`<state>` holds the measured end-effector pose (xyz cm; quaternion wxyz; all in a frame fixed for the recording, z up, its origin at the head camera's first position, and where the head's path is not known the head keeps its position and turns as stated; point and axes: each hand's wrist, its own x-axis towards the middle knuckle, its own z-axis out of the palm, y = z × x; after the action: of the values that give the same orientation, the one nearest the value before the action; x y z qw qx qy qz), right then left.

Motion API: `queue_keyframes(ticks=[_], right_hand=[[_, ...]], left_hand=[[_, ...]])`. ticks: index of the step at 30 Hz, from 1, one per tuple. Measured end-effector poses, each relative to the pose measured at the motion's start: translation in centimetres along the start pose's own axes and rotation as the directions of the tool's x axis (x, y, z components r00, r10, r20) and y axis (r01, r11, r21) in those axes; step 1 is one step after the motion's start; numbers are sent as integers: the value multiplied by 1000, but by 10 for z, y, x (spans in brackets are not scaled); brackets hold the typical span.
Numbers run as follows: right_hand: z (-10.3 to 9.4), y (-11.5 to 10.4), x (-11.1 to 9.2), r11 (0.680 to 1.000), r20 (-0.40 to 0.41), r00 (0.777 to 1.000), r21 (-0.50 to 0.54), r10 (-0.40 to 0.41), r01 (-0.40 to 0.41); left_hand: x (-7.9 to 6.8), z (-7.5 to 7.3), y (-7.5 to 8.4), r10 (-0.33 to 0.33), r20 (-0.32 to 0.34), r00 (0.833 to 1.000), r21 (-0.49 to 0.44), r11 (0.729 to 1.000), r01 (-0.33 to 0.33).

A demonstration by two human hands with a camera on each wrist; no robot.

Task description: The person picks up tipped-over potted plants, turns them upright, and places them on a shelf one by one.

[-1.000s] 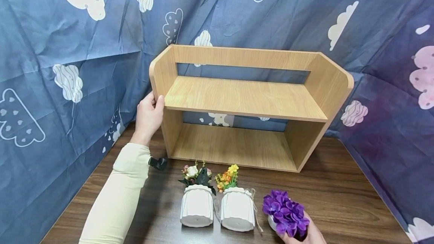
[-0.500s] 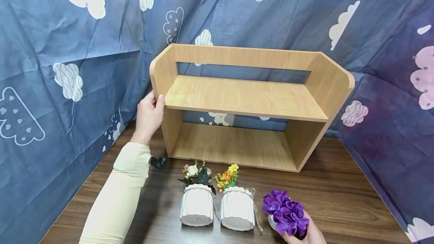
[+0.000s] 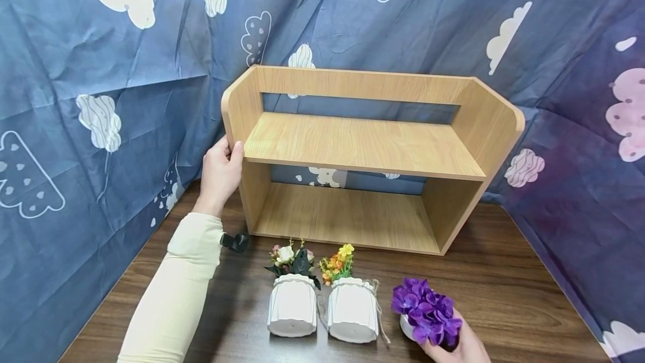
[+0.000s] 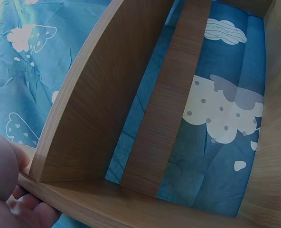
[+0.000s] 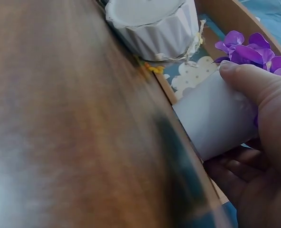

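Observation:
A light wood two-tier shelf (image 3: 363, 142) stands on the dark wood table (image 3: 504, 296). My left hand (image 3: 220, 175) grips the shelf's left side panel near the upper board; in the left wrist view its thumb and fingers wrap the panel's edge. At the lower right, my right hand (image 3: 461, 346) holds a white pot of purple flowers (image 3: 425, 312). Thumb and fingers curl round the smooth white pot (image 5: 216, 114) in the right wrist view, close to the table surface. Whether its base touches the table, I cannot tell.
Two white ribbed pots lie tipped on the table before the shelf, bases toward me: one with white and pink flowers (image 3: 292, 307), one with yellow and orange flowers (image 3: 353, 310) and twine. Blue cloud-print cloth (image 3: 126, 43) surrounds the table.
My right hand and the pot of purple flowers have shifted very slightly to the right and up. The left hand keeps its grip on the shelf, unmoved.

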<state>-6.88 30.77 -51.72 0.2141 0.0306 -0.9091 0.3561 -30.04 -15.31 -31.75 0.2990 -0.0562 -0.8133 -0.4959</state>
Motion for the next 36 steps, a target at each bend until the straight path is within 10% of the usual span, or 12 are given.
queue_keyframes(ticks=[5, 36], right_hand=[[-4, -1, 9, 991, -54, 990, 21, -134, 135], [-53, -66, 78, 993, -42, 992, -5, -118, 117]], left_hand=[[0, 0, -1, -1, 1, 1000, -5, 1000, 1], [-1, 2, 0, 2, -18, 1000, 7, 1000, -2]])
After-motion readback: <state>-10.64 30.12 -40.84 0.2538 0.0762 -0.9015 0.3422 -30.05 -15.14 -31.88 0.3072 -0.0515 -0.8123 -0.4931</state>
